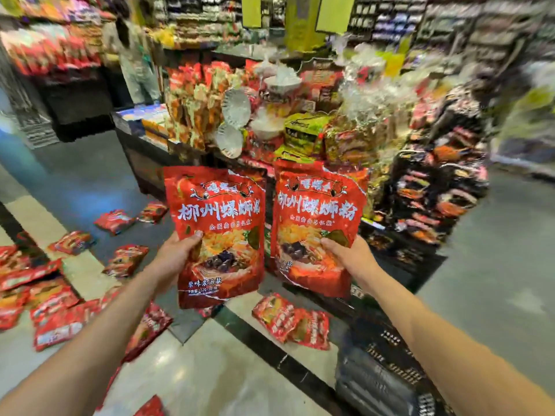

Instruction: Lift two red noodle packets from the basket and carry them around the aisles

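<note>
The left hand [175,253] grips a glossy red plastic pouch of noodles with white lettering [217,235], thumb pressed on the front near the lower left edge and the other fingers curled behind it. The right hand [350,255] holds a second, matching red plastic pouch [318,226] the same way, thumb on the front at its lower right side. Both pouches stand upright, long axis vertical, printed faces toward the camera, just beside each other with a narrow gap between them, each at about the same reach from its own arm. They hang in the air in front of a crowded display stand piled with red and green snack packets [300,127], which lies straight ahead of both hands. More red pouches lie scattered on the pale tiled floor [210,370], most to the left [57,313] and a few below the held pair [292,321].
</note>
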